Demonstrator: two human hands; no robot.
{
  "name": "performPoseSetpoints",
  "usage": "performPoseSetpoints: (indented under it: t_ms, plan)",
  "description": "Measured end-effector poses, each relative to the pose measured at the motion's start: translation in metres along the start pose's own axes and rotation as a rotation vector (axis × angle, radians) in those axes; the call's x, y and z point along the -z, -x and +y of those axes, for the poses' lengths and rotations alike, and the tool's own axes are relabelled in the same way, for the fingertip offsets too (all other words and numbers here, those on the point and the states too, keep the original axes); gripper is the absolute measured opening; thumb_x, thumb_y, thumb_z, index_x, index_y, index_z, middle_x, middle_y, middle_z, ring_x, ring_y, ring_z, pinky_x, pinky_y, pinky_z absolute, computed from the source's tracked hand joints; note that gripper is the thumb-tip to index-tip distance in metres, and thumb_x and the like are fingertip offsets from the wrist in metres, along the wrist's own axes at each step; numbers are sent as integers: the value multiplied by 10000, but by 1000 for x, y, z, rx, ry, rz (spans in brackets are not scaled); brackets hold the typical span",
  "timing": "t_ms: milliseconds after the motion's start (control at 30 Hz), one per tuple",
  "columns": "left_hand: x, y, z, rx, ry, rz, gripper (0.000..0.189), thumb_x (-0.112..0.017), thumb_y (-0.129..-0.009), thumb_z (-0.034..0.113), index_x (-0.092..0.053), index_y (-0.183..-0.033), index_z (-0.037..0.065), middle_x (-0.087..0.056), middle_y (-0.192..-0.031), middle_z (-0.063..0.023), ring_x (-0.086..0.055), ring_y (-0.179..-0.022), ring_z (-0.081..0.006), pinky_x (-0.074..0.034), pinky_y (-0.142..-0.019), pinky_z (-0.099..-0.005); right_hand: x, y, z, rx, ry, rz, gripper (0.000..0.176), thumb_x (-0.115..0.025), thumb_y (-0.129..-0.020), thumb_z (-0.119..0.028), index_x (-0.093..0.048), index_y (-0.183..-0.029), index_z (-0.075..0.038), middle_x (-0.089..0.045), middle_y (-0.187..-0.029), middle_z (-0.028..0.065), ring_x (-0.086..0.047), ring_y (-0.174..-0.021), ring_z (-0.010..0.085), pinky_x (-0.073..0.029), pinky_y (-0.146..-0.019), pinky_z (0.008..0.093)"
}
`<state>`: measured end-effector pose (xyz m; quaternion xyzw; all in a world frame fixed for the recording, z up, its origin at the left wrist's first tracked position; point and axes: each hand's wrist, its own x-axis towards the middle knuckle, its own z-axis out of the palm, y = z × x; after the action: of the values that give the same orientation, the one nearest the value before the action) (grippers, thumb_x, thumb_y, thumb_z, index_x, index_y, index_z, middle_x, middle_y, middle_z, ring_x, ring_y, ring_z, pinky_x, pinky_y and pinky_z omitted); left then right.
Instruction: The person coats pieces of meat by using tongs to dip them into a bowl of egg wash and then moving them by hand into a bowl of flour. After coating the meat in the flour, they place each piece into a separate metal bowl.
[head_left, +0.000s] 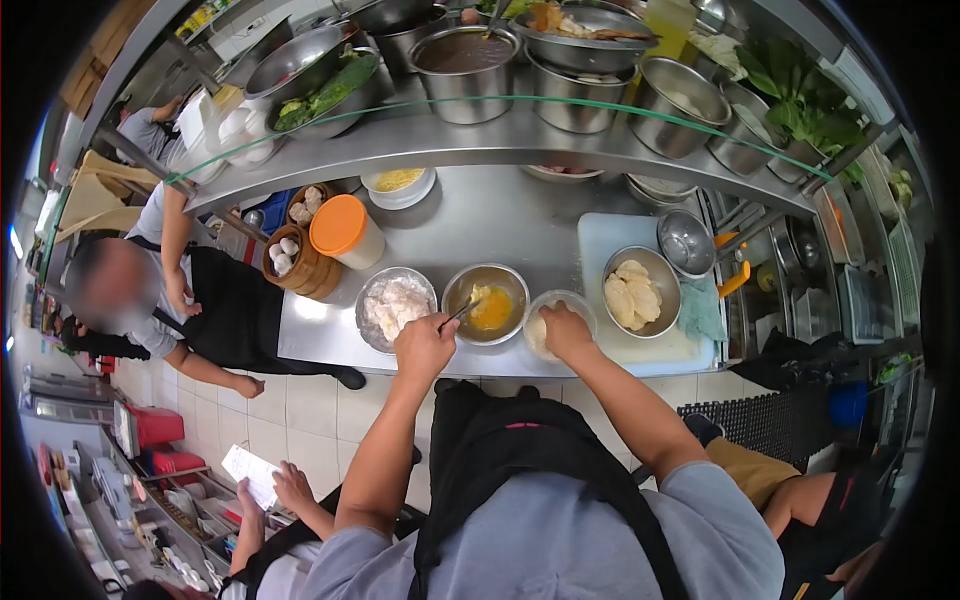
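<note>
My left hand (pixel 425 345) is closed around a thin dark utensil (pixel 458 318), whose exact kind I cannot make out. Its tip reaches into a steel bowl of beaten egg (pixel 493 312), beside a pale yellow lump (pixel 481 293). My right hand (pixel 565 330) reaches down into a clear bowl of pale crumbs or powder (pixel 541 335); its fingertips are hidden. Left of the egg stands a metal bowl of white floury stuff (pixel 393 308). On the right, a steel bowl holds pale, flat pieces (pixel 632 295).
Bamboo steamers (pixel 300 258) and an orange-lidded tub (pixel 345 230) stand at the left. A blue cutting board (pixel 605 232) lies under the right bowl. Overhead, a shelf (pixel 400 135) carries pots and greens. One co-worker (pixel 225 300) stands left; others are behind.
</note>
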<state>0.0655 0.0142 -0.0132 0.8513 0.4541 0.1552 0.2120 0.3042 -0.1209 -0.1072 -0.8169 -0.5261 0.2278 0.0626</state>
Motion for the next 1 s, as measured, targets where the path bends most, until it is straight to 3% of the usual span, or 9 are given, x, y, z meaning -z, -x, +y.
performPoseSetpoints:
  t_ms: [67,133,333,467,567,1000]
  plan:
    - [5,3,2,5,41,-1,203,-724,-896,283,-780,-923,90,-689,-702,-160,-674,-667,-376,-523,-642,-453,-8,0,11,9,-23,-17,517,-645,-784,-32,-630,-1299,-81,-568,-1276,257,-659,-1089,423,-559,-919,486]
    - [21,5,10,38,88,15,210,-722,-898,294,-779,-918,92,-690,-706,-163,-674,-676,-379,-520,-644,-459,6,9,10,49,-95,94,476,-655,-786,-50,-655,-1261,-71,-608,-1234,237,-659,-1089,402,-549,-931,476]
    - [1,1,-7,31,65,-22,207,-717,-898,292,-774,-905,93,-695,-726,-166,-675,-702,-391,-526,-653,-474,31,21,25,132,-281,235,429,-691,-811,-125,-658,-1233,-48,-671,-1177,203,-665,-1069,370,-548,-922,445]
    - [22,6,5,51,108,-1,203,-709,-900,296,-769,-877,103,-698,-750,-165,-683,-742,-399,-533,-668,-491,49,32,29,46,-499,206,376,-714,-816,-125,-674,-1176,-26,-708,-1107,187,-703,-961,332,-570,-857,406]
    - [17,7,-6,43,144,6,219,-731,-892,311,-786,-943,105,-690,-727,-168,-669,-665,-371,-515,-629,-453,40,32,42,72,-586,230,353,-712,-824,-96,-679,-1166,-17,-723,-1099,166,-721,-885,273,-577,-800,369]
    - [34,12,0,174,219,-51,225,-708,-907,314,-791,-968,114,-727,-804,-149,-699,-777,-365,-547,-714,-456,35,26,40,12,-751,132,295,-678,-856,-55,-680,-1147,-5,-722,-1054,111,-694,-890,204,-559,-800,339]
